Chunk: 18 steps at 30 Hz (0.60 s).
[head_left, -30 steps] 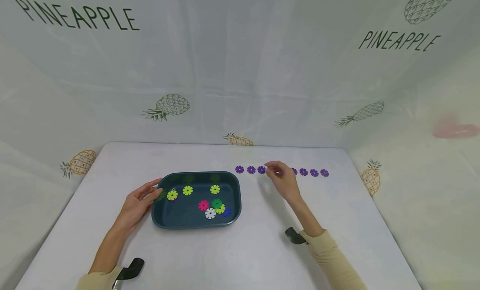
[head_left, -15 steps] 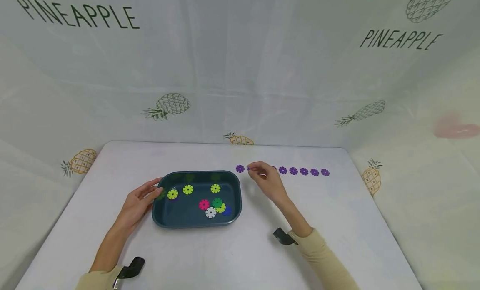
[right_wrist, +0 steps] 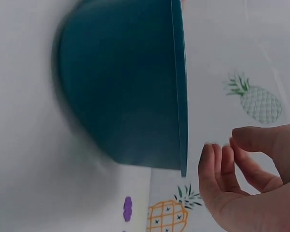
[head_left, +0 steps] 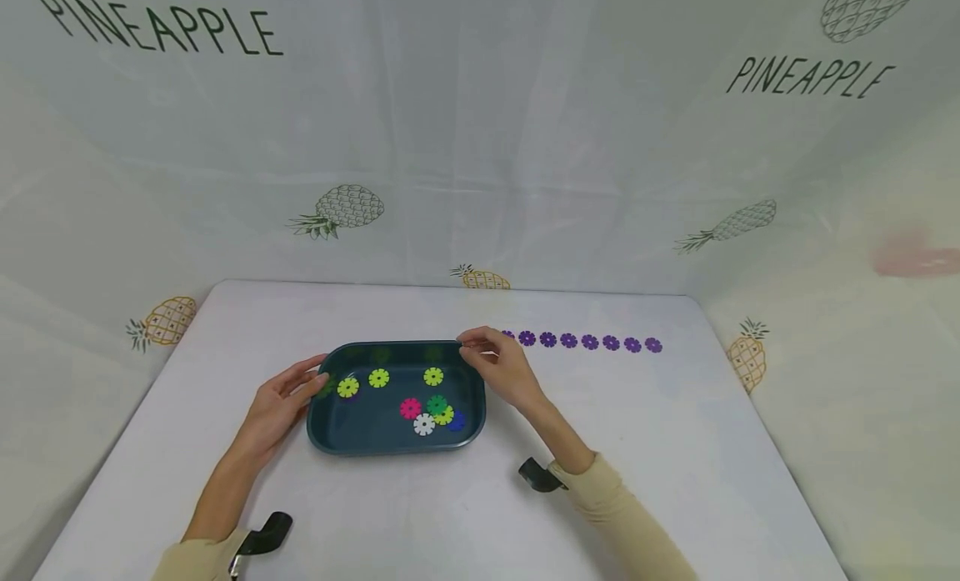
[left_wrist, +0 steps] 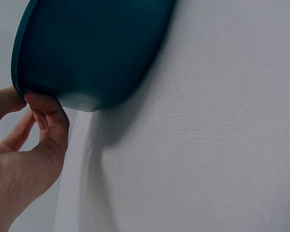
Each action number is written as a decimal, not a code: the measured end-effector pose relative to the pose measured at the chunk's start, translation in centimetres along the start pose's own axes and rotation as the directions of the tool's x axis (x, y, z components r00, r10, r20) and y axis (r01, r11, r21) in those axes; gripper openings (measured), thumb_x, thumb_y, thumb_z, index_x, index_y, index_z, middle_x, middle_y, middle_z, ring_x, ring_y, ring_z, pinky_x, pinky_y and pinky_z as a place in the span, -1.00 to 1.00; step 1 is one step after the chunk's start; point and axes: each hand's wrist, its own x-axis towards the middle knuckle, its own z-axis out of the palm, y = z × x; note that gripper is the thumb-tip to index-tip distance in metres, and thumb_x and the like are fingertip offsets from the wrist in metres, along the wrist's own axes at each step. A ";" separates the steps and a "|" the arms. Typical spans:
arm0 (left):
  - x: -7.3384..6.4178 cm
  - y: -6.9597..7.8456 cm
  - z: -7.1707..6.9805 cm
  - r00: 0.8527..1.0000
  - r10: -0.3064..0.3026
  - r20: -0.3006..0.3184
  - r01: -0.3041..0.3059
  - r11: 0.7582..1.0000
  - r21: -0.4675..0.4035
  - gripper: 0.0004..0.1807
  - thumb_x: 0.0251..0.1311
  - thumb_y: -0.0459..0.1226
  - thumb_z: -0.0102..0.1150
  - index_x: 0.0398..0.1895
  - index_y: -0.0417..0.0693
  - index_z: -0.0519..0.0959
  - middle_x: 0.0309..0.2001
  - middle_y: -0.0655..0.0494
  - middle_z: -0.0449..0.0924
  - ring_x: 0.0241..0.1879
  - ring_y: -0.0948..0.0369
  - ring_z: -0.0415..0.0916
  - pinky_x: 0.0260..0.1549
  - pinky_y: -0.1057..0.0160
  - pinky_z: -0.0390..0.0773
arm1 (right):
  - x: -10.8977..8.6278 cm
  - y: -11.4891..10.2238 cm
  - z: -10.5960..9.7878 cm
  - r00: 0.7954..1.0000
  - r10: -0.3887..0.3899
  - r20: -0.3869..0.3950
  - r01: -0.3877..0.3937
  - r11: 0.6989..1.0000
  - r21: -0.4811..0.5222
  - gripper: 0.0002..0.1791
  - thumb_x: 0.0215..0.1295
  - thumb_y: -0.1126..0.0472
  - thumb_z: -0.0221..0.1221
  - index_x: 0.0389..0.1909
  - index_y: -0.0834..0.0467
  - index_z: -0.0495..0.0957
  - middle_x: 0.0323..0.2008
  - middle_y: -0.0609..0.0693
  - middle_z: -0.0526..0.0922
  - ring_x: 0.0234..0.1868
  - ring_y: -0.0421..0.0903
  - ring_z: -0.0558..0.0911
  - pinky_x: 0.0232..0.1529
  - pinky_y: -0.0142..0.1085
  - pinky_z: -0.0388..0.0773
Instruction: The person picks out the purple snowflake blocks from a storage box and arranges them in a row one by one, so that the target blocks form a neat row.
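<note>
A dark teal plastic tray (head_left: pixel 367 441) lies on the table. My left hand (head_left: pixel 276 414) pinches its left rim between thumb and fingers; the left wrist view shows the thumb (left_wrist: pixel 48 108) against the rim. Inside the tray are several yellow notched discs (head_left: pixel 378 378), a pink one (head_left: pixel 410 408), a green one (head_left: pixel 437 405), a white one (head_left: pixel 423 424) and a blue one (head_left: pixel 457 420). My right hand (head_left: pixel 504 368) hovers by the tray's far right corner, fingers loosely bent, with nothing visible between them. Right of it runs a row of purple discs (head_left: pixel 568 341), its left end partly covered by the hand.
The white table (head_left: pixel 675 481) has its far edge just beyond the purple row. A pale curtain (head_left: pixel 600 172) with pineapple prints hangs behind and at both sides. Each wrist bears a black camera mount (head_left: pixel 542 475).
My right hand has moved left along the purple row to the tray's far right corner, uncovering purple discs behind it. The left hand keeps its grip on the tray.
</note>
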 end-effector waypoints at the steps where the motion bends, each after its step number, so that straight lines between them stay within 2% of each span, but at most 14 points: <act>1: 0.0 0.0 0.0 1.000 0.000 0.001 0.000 1.000 -0.001 -0.21 0.40 0.15 0.19 0.57 0.00 0.27 0.43 -0.12 0.25 0.11 0.27 0.34 -0.11 0.46 0.50 | 0.0 -0.1 0.3 1.000 -0.003 0.009 0.003 1.000 0.002 -0.77 0.46 0.26 0.25 0.08 0.16 0.65 -0.04 0.03 0.68 0.04 -0.03 0.64 0.18 -0.14 0.57; 12: 0.2 -0.3 0.0 1.000 0.005 -0.002 -0.005 1.000 -0.003 -0.21 0.40 0.15 0.20 0.56 0.01 0.29 0.40 -0.11 0.27 0.13 0.21 0.32 -0.11 0.46 0.50 | 0.5 -1.1 3.7 0.991 -0.075 0.106 0.072 0.997 0.031 -0.75 0.48 0.29 0.22 0.10 0.25 0.62 -0.07 0.08 0.68 -0.06 -0.05 0.66 0.04 -0.35 0.60; 18: 0.2 -0.1 0.1 1.000 0.000 -0.011 0.000 1.000 -0.002 -0.22 0.41 0.13 0.19 0.57 0.01 0.28 0.39 -0.10 0.28 0.13 0.18 0.33 -0.11 0.46 0.50 | 0.9 -1.4 5.5 0.983 -0.119 0.139 0.110 0.992 0.068 -0.75 0.49 0.29 0.21 0.09 0.30 0.61 -0.07 0.13 0.68 -0.06 0.01 0.68 0.00 -0.38 0.60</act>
